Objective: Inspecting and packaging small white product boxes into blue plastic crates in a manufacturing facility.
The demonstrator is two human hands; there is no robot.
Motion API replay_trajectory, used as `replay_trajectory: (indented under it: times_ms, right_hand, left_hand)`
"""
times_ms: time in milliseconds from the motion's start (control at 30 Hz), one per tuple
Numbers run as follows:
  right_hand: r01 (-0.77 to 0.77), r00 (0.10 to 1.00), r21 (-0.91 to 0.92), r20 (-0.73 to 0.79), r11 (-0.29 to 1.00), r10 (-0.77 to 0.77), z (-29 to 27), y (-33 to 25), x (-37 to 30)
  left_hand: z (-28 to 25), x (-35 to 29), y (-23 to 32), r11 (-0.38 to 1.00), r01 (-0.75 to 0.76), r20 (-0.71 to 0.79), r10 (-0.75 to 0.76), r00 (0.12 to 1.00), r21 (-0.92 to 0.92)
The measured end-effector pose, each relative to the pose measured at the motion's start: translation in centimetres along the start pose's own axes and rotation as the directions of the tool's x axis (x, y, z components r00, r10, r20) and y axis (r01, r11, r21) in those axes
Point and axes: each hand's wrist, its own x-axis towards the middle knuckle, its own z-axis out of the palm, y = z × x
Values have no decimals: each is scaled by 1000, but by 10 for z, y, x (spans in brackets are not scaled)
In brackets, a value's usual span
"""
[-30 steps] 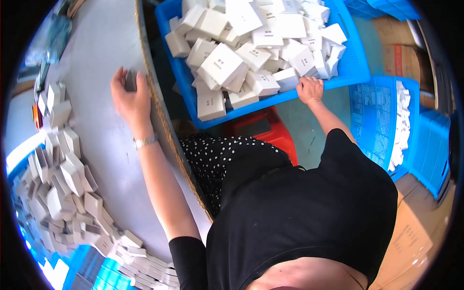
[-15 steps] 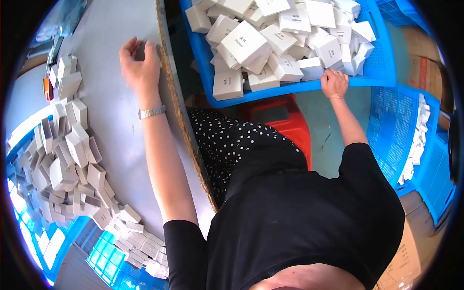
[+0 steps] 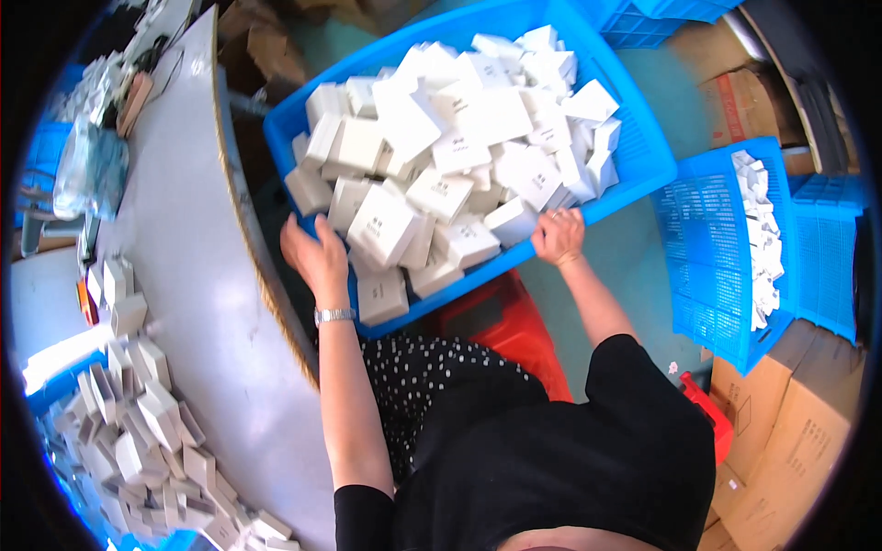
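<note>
A large blue plastic crate (image 3: 643, 170) heaped with small white boxes (image 3: 446, 188) stands tilted in front of me. My right hand (image 3: 559, 236) is closed over its near rim, fingers curled at the edge beside the boxes. At the crate's left side, my left hand (image 3: 317, 264) straddles the rim, with the thumb on the box side and the fingers outside. A metal watch (image 3: 334, 315) is on that wrist. Part of the left wall is hidden behind this hand.
To the left runs a grey table (image 3: 184, 220) with a rough edge, bearing a pile of open white box parts (image 3: 152, 432). A red stool (image 3: 519, 335) stands below the crate. Another blue crate (image 3: 712, 266) and cardboard cartons (image 3: 781, 413) are at the right.
My left hand has moved from above the table to the crate's left rim. The crate sits further left and lower in view, and the view itself has shifted. My right hand stays on the rim.
</note>
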Motion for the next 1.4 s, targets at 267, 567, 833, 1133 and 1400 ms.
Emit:
replay_trajectory:
  times_ms: [267,567,833,1133,1400]
  right_hand:
    - [1,1000,4,-15,1000,-1,-7,1,3]
    - [21,1000,75,-2,997,-20,-11,-2,14]
    - [46,999,54,21,997,-48,-11,6,13]
    - [106,993,-122,61,987,-99,13,32,-5]
    - [142,987,-223,101,964,-122,39,87,-13]
  left_hand:
    - [66,-51,-105,482,798,439,-667,602,-361]
    - [53,-52,-114,480,812,439,-684,583,-331]
    - [45,-57,-122,517,821,520,-645,560,-241]
    - [70,-57,-109,791,571,464,-430,774,-219]
    - [119,-115,-102,837,413,227,-351,908,-358]
